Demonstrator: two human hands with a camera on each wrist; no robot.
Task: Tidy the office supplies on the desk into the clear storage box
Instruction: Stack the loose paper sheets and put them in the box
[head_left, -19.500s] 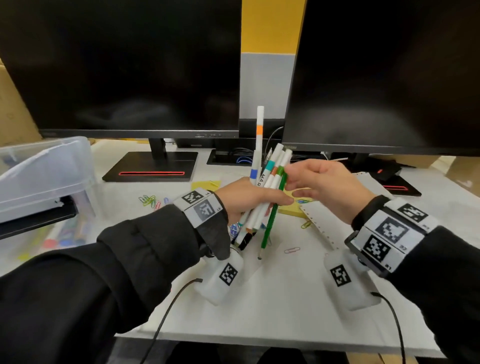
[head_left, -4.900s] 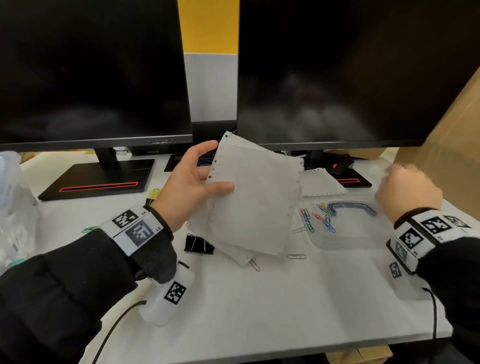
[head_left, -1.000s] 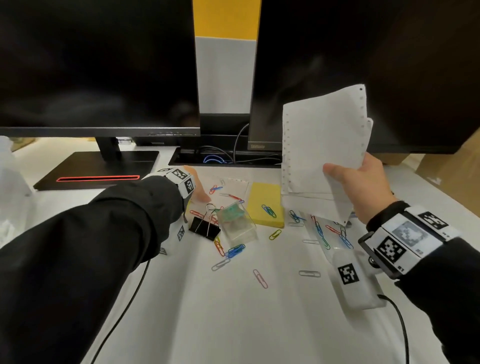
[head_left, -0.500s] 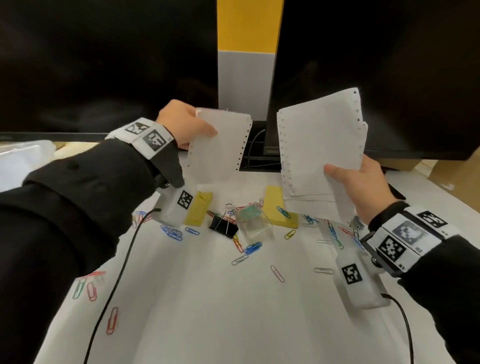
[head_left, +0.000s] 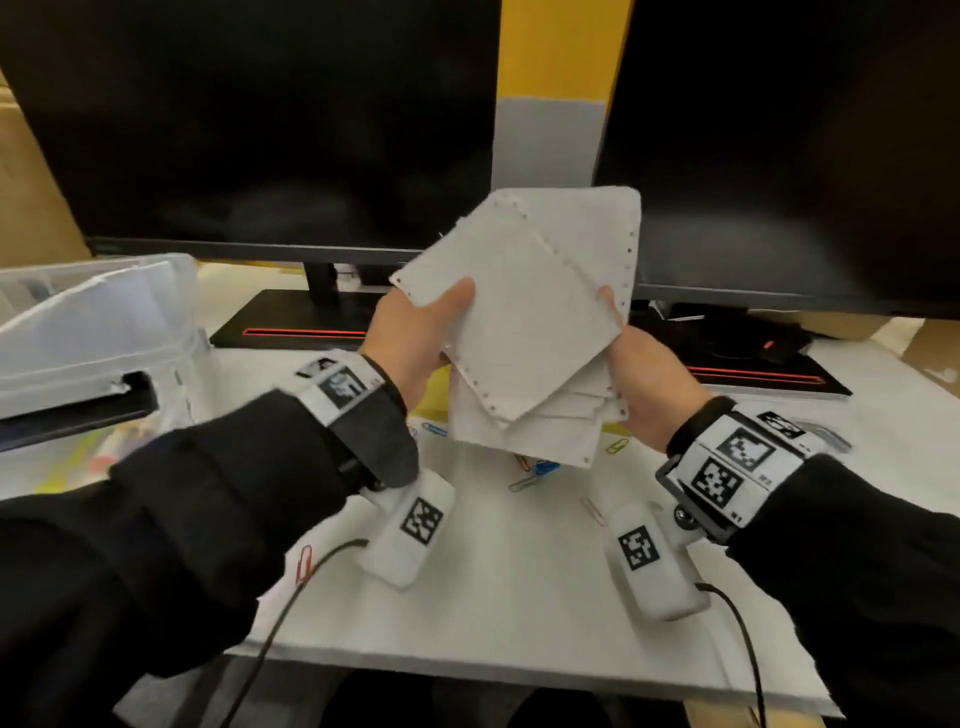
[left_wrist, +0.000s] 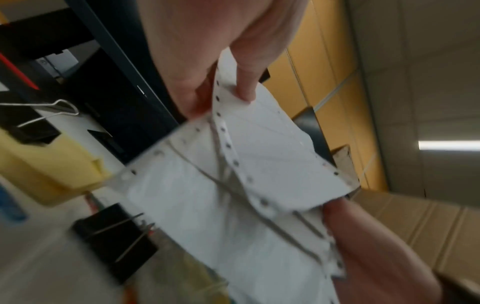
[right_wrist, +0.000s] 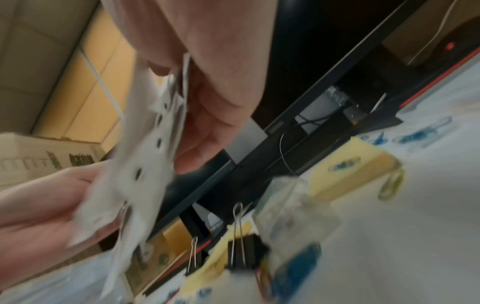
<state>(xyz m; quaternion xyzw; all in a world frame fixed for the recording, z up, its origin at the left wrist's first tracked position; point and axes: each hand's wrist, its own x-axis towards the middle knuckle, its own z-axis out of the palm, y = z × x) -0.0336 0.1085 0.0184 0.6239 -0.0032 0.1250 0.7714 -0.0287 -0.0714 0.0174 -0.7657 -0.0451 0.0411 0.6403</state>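
Both hands hold a fanned stack of white punched paper sheets (head_left: 524, 332) above the desk, between the two monitors. My left hand (head_left: 415, 332) pinches the top sheet (left_wrist: 259, 148) at its left edge, thumb on the front. My right hand (head_left: 641, 374) grips the stack (right_wrist: 140, 168) at its right edge. The clear storage box (head_left: 88, 322) stands at the far left of the desk, lid raised. Coloured paper clips (head_left: 540, 467) lie on the desk under the papers. Black binder clips (right_wrist: 241, 255), yellow sticky pads (right_wrist: 348, 174) and a small clear case (right_wrist: 291, 207) sit below the hands.
Two dark monitors (head_left: 270, 130) stand behind on black bases (head_left: 291, 322). A lone red paper clip (head_left: 304, 561) lies near the left sleeve. Cardboard boxes (head_left: 930, 348) sit at the far right. The white desk's front edge (head_left: 519, 670) is close to me.
My left hand brought its separate sheet across and laid it on the stack in my right hand. Both hands came together and lower; the view turned left, showing the storage box.
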